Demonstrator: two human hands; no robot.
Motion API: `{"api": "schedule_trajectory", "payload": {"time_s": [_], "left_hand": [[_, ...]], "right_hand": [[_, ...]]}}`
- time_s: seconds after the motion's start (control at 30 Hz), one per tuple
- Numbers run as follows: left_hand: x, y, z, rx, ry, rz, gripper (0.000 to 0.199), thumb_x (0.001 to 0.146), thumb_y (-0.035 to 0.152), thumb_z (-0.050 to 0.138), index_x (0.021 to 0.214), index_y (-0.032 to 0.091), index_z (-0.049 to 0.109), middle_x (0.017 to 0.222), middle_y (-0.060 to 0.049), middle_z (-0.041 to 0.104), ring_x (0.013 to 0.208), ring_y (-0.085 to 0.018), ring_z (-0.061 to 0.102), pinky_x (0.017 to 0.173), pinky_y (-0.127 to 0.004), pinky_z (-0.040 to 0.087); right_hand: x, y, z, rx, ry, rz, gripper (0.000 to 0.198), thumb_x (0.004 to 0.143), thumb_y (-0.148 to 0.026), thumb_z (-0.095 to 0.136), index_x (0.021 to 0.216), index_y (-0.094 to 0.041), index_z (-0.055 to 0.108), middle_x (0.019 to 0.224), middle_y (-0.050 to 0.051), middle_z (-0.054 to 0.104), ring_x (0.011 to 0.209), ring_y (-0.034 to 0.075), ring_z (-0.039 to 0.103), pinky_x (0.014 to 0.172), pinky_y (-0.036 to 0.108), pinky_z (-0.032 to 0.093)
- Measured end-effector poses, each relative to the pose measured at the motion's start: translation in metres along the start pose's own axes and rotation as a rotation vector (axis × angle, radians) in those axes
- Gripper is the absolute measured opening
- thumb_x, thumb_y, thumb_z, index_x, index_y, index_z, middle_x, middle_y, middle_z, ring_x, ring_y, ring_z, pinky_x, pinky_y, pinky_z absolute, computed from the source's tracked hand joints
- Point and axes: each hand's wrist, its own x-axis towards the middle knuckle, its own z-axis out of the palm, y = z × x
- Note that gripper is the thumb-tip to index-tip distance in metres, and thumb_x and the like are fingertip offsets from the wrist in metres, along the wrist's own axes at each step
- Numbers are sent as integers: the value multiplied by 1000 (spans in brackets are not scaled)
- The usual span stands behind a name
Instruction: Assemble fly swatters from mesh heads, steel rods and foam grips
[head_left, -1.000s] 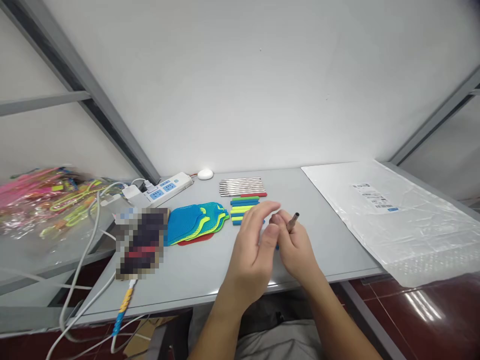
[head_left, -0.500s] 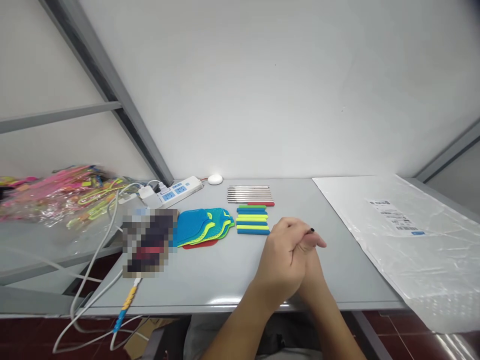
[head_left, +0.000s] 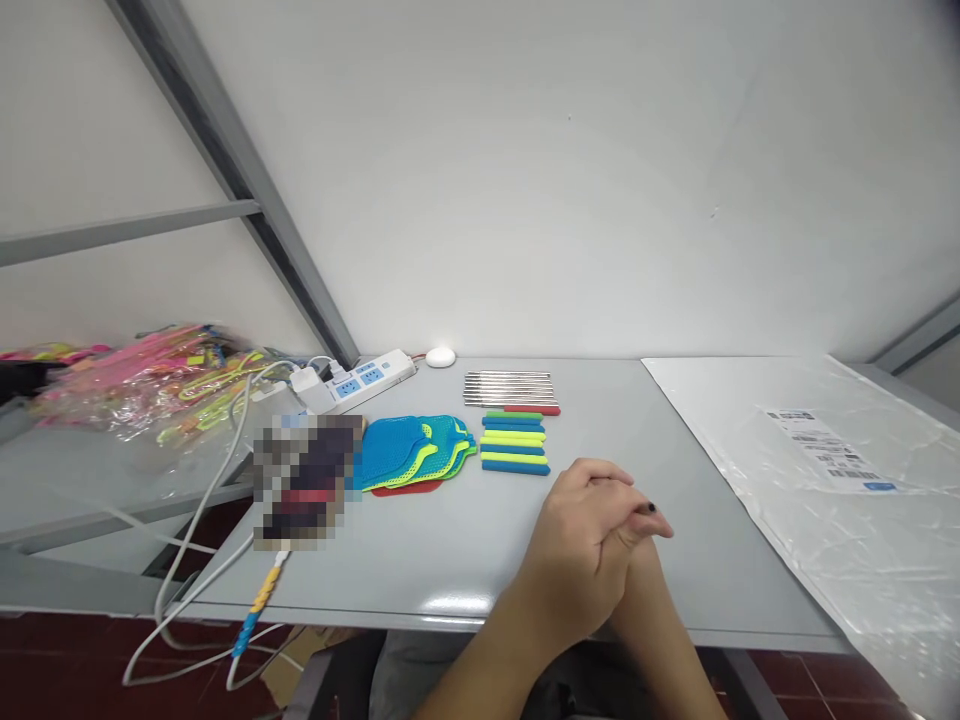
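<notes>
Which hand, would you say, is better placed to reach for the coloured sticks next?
Probably the left hand: though clasped against the right hand, it is nearer the coloured sticks, which lie beyond its knuckles. The right hand sits farther off, mostly hidden by it.

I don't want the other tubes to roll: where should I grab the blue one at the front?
Probably around the middle of the front blue tube, from the near side: it lies flat, that long side is open, a yellow tube sits close behind, and the left hand is near its right end.
</notes>
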Motion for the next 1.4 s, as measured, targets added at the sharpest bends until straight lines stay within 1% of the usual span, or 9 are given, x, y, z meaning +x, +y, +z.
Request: {"api": "schedule_trajectory", "payload": {"time_s": [0.23, 0.4, 0.53, 0.67, 0.77, 0.87, 1.0, 1.2, 1.4], "left_hand": [[-7, 24, 4, -133, 97, 21, 25, 99, 23, 44, 90, 22, 68, 95, -4, 75, 100, -21, 58, 93, -37, 47], [-16, 42, -30, -243, 286, -37, 26, 100, 27, 42, 86, 23, 63, 100, -5, 73, 100, -21, 62, 89, -37, 50], [-32, 24, -86, 191, 167, -109, 21, 98, 30, 50, 104, 25, 68, 119, -5, 67, 115, -23, 57, 103, -41, 41], [-51, -15, -141, 705, 437, -242, 32, 98, 34, 46, 125, 23, 58, 125, -9, 63, 121, -26, 53, 103, -45, 41], [-62, -42, -161, 893, 409, -337, 41, 97, 37, 46, 133, 18, 50, 137, -13, 55, 132, -28, 45, 111, -49, 34], [-70, -58, -160, 965, 345, -404, 43, 98, 39, 44, 136, 18, 45, 140, -13, 53, 135, -28, 43, 115, -55, 22], [-77, -62, -147, 991, 325, -439, 39, 98, 34, 43, 136, 22, 43, 138, -11, 56, 131, -27, 47, 115, -60, 15], [-78, -63, -144, 976, 327, -373, 39, 92, 18, 47, 131, 23, 47, 137, -11, 55, 128, -27, 48, 112, -56, 25], [-76, -65, -147, 877, 292, -195, 36, 92, 11, 47, 125, 23, 52, 132, -9, 59, 125, -23, 52, 108, -47, 37]], "right_hand": [[-10, -20, -4, -50, 84, -39, 21, 90, -35, 51, 71, -27, 54, 62, 2, 52, 54, 20, 48, 44, 33, 35], [-21, -36, -13, -160, 94, -124, 12, 87, -35, 61, 95, -26, 59, 84, 4, 67, 68, 20, 63, 54, 29, 49], [-27, -27, -19, -311, -3, -213, 14, 94, -35, 51, 92, -25, 60, 80, 2, 69, 67, 18, 66, 58, 26, 51], [-30, -10, -24, -491, 0, -52, 26, 95, -44, 47, 102, -25, 62, 97, 5, 73, 85, 21, 70, 68, 27, 54], [-27, -2, -25, -539, -101, 58, 33, 96, -49, 42, 109, -26, 61, 106, 5, 71, 93, 21, 69, 73, 29, 55], [-24, 1, -24, -526, -210, 113, 37, 95, -53, 40, 111, -27, 61, 111, 5, 70, 95, 20, 68, 75, 28, 56], [-23, 0, -24, -505, -212, 160, 40, 94, -55, 41, 113, -27, 61, 118, 6, 69, 99, 21, 67, 77, 27, 56], [-23, -6, -23, -490, -214, 183, 40, 94, -55, 41, 110, -26, 63, 114, 5, 70, 94, 20, 68, 75, 25, 56], [-23, -6, -23, -469, -220, 181, 39, 94, -54, 42, 111, -26, 63, 114, 5, 70, 93, 19, 68, 75, 25, 55]]}}
